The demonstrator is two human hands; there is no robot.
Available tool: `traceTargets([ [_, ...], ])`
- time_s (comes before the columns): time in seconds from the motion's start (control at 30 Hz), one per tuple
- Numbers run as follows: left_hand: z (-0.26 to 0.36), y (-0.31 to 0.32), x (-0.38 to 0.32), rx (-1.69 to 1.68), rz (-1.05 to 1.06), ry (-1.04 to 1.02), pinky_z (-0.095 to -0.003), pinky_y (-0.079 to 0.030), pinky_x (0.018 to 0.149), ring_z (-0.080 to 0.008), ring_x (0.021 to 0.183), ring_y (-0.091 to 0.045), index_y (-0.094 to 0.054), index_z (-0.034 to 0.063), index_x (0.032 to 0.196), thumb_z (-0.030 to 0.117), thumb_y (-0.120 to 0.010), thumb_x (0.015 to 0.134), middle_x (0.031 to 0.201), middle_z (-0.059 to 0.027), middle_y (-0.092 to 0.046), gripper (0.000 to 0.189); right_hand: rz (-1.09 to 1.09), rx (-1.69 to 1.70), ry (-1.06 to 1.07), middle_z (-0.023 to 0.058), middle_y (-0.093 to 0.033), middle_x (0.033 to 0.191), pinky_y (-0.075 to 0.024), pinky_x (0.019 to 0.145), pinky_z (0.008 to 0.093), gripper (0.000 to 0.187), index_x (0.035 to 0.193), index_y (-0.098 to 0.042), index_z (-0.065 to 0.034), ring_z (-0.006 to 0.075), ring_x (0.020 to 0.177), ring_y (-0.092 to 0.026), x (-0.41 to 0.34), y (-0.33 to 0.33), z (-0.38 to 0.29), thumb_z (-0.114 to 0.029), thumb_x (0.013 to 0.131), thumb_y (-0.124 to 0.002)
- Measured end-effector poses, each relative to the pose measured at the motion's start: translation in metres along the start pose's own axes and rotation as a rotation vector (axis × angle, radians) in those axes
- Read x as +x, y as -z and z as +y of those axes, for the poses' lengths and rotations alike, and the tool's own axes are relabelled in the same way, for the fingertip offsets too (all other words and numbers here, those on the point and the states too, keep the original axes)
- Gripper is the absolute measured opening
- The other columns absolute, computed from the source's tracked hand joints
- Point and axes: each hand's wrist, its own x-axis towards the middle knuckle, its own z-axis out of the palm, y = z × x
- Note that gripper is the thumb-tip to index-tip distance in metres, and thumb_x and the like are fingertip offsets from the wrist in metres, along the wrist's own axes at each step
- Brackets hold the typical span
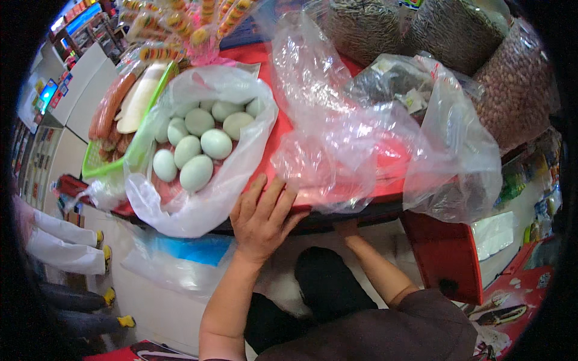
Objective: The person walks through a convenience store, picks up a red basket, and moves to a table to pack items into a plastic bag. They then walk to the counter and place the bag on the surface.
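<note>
Fingers spread, my left hand [264, 216] rests on the front edge of a red tabletop [266, 153], holding nothing. Just to its left is a white plastic bag [198, 221] with its mouth spread wide around several pale green eggs [197, 173]. Clear plastic bags [316, 158] lie crumpled to the right of my fingertips. My right hand [347, 229] reaches below the table's dark edge; its fingers are hidden there, and what they touch does not show.
A green plastic basket [90, 160] with wrapped sausages [117, 104] stands at the left. Behind are skewered candies [235, 18] and large sacks of dark goods [451, 31] and brownish nuts or beans [519, 90]. A red panel [445, 257] hangs open at lower right. Two people's legs [67, 252] show at left.
</note>
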Motion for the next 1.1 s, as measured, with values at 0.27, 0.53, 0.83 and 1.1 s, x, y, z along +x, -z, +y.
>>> traceTargets([
  [0.27,0.012,0.001,-0.001,-0.065,0.007,0.067,-0.0351,-0.032,0.092,-0.0213,0.112,-0.049,-0.062,0.0169,0.107,0.036,-0.071,0.069,0.119,-0.0006,-0.056,0.043,0.082,0.276,0.259,0.0127,-0.050,0.121,-0.0300,0.101,0.0447,0.037,0.117,-0.050,-0.0099,0.0288,0.116,-0.044,0.014,0.005,-0.087,-0.034,0.088,-0.050],
  [0.53,0.011,0.015,-0.004,-0.078,-0.110,0.037,-0.0376,-0.029,0.098,-0.0237,0.122,-0.041,-0.052,0.0183,0.122,0.037,-0.070,0.070,0.130,-0.0024,-0.048,0.058,-0.022,0.449,0.563,0.0068,-0.045,0.127,-0.0277,0.103,0.0409,0.048,0.123,-0.046,-0.0120,0.0213,0.121,-0.038,0.030,0.052,-0.077,-0.039,0.085,-0.056],
  [0.83,0.018,-0.011,-0.012,0.066,0.018,0.061,-0.0420,-0.025,0.095,-0.0250,0.119,-0.040,-0.053,0.0258,0.113,0.056,-0.065,0.067,0.125,-0.0018,-0.047,0.056,-0.450,1.103,0.351,0.0061,-0.045,0.131,-0.0283,0.105,0.0401,0.053,0.126,-0.046,-0.0127,0.0201,0.123,-0.038,0.035,0.072,-0.053,-0.035,0.081,-0.062],
  [1.1,0.018,-0.016,-0.011,0.068,0.047,0.054,-0.0408,-0.026,0.094,-0.0238,0.119,-0.040,-0.052,0.0278,0.111,0.057,-0.063,0.068,0.123,-0.0013,-0.048,0.054,-0.427,1.627,0.145,0.0066,-0.047,0.129,-0.0303,0.104,0.0395,0.053,0.124,-0.048,-0.0123,0.0204,0.121,-0.040,0.039,0.064,-0.060,-0.030,0.078,-0.066],
])
